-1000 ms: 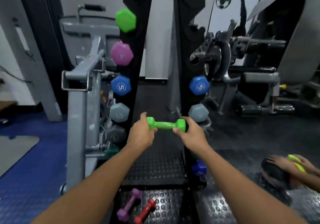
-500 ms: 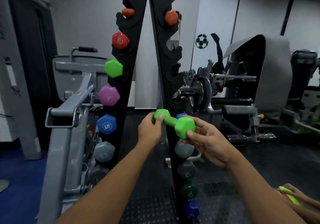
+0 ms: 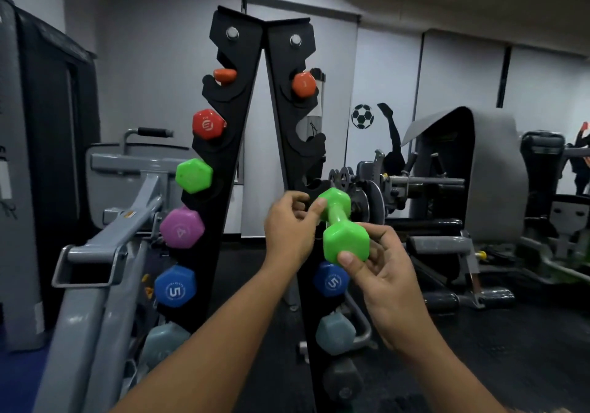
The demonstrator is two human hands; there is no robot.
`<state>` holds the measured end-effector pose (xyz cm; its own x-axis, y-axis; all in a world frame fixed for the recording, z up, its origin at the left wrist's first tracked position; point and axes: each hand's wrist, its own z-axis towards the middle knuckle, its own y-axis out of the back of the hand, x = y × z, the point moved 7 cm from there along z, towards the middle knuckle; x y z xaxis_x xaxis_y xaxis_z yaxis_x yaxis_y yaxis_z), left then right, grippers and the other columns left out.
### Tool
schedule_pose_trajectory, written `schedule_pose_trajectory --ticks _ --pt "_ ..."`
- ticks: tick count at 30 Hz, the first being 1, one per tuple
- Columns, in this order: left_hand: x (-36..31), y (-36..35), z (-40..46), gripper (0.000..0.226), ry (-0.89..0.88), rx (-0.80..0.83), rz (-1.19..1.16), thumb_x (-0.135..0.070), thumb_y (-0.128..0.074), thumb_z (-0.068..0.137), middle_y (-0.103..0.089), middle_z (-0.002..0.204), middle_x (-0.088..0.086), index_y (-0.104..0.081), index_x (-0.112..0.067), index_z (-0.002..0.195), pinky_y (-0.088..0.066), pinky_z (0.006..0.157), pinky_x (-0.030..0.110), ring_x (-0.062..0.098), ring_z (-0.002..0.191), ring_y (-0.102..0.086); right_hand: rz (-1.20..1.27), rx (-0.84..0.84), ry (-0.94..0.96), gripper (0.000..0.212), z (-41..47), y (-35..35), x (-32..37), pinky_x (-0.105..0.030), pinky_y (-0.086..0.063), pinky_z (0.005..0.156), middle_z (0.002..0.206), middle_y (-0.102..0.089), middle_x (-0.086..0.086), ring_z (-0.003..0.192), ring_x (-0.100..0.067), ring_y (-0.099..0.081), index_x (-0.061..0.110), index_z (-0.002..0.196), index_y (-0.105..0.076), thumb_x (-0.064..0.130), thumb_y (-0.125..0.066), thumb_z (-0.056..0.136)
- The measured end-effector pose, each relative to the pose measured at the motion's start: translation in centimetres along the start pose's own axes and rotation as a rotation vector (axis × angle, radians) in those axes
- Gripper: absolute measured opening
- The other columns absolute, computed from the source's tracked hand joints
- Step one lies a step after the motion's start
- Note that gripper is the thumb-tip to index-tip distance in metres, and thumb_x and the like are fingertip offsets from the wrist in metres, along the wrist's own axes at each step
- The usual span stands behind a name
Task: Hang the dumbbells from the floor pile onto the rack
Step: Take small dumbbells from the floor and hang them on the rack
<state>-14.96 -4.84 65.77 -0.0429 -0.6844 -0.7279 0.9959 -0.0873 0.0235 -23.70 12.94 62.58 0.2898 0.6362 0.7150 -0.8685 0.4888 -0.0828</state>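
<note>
A small green dumbbell (image 3: 343,229) is held in front of the black A-frame rack (image 3: 238,144), at the right upright near an empty hook just above a blue "5" dumbbell (image 3: 330,280). My left hand (image 3: 289,227) pinches its far head and handle. My right hand (image 3: 381,277) grips its near head from below. The dumbbell points end-on toward me, tilted. The left upright carries orange, red, green (image 3: 194,175), purple and blue dumbbells. The right upright has an orange one at the top and empty hooks below it.
A grey weight machine frame (image 3: 105,243) stands close on the left. Plate-loaded machines (image 3: 447,189) fill the right side. Grey and dark dumbbells hang low on both uprights. The floor is black rubber, with blue mat at the far left.
Both hands have raised the green dumbbell from waist height up to the right upright and turned it from sideways to end-on. My view has tilted up; the floor pile has left the frame.
</note>
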Motion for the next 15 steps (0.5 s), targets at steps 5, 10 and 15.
schedule_pose_trajectory --ticks 5,10,15 --pt "2.6 0.0 3.3 0.097 0.083 0.091 0.213 -0.050 -0.078 0.086 -0.039 0.157 0.011 -0.026 -0.015 0.160 -0.037 0.119 0.041 0.027 0.141 -0.045 -0.164 -0.096 0.101 0.037 5.4 0.8 0.3 -0.047 -0.058 0.098 0.112 -0.075 -0.007 0.106 -0.018 -0.073 0.019 0.121 -0.056 0.009 -0.077 0.092" --pt "5.5 -2.8 4.0 0.088 0.110 0.314 0.203 -0.047 -0.080 0.085 -0.061 0.142 -0.001 -0.031 -0.029 0.155 -0.047 0.109 0.038 0.025 0.132 -0.056 -0.410 -0.134 0.096 0.044 12.5 1.0 -1.6 -0.050 -0.058 0.095 0.110 -0.074 0.004 0.102 -0.012 -0.072 0.031 0.119 -0.055 0.038 -0.079 0.083" --pt "5.9 -2.8 4.3 0.075 0.090 0.294 0.201 -0.044 -0.082 0.084 -0.067 0.126 -0.004 -0.040 -0.033 0.145 -0.053 0.095 0.033 0.020 0.114 -0.064 -0.385 0.011 -0.006 0.041 16.9 -0.5 -4.7 -0.048 -0.058 0.099 0.113 -0.072 -0.004 0.104 -0.019 -0.072 0.025 0.122 -0.055 0.029 -0.078 0.089"
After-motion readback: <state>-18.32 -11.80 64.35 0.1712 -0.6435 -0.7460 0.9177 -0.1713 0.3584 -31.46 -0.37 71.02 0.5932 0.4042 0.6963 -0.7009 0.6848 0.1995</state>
